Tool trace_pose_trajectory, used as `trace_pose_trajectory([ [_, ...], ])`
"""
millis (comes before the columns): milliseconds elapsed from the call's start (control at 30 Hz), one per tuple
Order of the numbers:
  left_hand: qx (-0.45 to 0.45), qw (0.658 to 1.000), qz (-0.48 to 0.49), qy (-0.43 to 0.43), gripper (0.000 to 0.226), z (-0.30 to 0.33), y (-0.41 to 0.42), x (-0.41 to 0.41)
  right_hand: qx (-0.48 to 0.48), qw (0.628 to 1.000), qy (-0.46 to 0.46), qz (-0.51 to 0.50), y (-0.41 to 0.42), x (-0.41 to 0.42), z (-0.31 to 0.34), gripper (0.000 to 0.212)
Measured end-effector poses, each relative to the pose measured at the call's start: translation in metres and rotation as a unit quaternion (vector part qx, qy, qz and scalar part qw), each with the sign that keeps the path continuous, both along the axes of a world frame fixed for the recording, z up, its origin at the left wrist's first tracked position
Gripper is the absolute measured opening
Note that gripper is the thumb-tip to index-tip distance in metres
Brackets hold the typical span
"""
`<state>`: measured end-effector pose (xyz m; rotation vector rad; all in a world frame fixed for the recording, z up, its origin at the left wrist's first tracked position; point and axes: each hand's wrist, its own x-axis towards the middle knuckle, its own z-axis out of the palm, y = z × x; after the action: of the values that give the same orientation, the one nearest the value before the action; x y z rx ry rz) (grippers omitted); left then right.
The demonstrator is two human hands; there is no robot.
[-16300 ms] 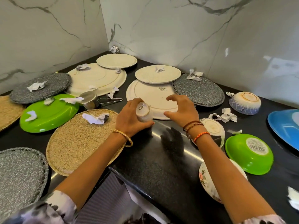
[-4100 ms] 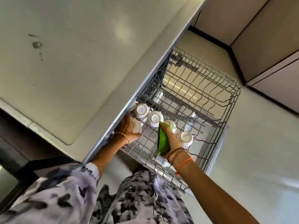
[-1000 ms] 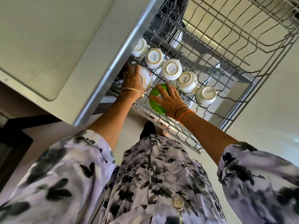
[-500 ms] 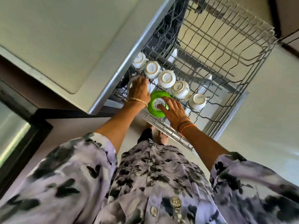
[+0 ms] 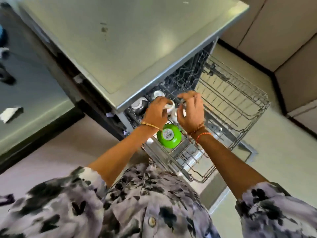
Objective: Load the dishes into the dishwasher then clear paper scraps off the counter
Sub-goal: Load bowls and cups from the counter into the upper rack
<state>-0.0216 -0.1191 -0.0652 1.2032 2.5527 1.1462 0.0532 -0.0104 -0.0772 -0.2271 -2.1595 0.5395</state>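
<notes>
The wire dishwasher rack [image 5: 236, 107] is pulled out below me. An upside-down green bowl [image 5: 169, 135] with a white sticker sits in its near left corner, free of both hands. My left hand [image 5: 156, 111] grips a white cup [image 5: 170, 107] just beyond the bowl. Right beside it, my right hand [image 5: 190, 112] curls around another white cup [image 5: 174, 116], mostly hidden by the fingers. Two more upturned white cups [image 5: 158, 94] sit deeper in the rack under the dishwasher's top edge.
The dishwasher's flat grey top [image 5: 137, 40] overhangs the rack's left side. A dark counter [image 5: 34, 93] at far left carries a paper scrap [image 5: 10, 114]. Beige cabinets [image 5: 291, 48] stand to the right. The right half of the rack holds nothing.
My right hand has let go of the green bowl, which now sits upside down in the rack. Both hands have moved up to the white cups behind it. The view has pulled back.
</notes>
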Motion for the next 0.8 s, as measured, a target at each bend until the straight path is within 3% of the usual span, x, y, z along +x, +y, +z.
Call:
trace_pose_trajectory([
  [167,0.089,0.991,0.083,0.049,0.028,0.064,-0.049,-0.005,-0.159,0.969,0.164,0.096,-0.058,-0.05,0.078,0.045],
  [300,0.156,0.963,0.22,0.023,0.029,0.1,-0.111,-0.02,-0.305,0.92,0.204,0.138,-0.125,-0.074,0.111,0.051],
  [367,0.177,0.934,0.308,0.042,0.027,0.112,-0.166,-0.027,-0.37,0.884,0.192,0.21,-0.176,-0.083,0.124,0.05],
  [433,0.191,0.924,0.33,0.027,0.026,0.117,-0.179,-0.027,-0.403,0.87,0.195,0.208,-0.188,-0.083,0.129,0.047],
  [567,0.246,0.861,0.445,0.009,0.026,0.132,-0.287,-0.029,-0.474,0.812,0.149,0.305,-0.283,-0.107,0.142,0.04],
  [800,0.251,0.786,0.565,-0.002,0.027,0.142,-0.452,-0.033,-0.528,0.764,0.049,0.368,-0.441,-0.135,0.167,0.026],
])
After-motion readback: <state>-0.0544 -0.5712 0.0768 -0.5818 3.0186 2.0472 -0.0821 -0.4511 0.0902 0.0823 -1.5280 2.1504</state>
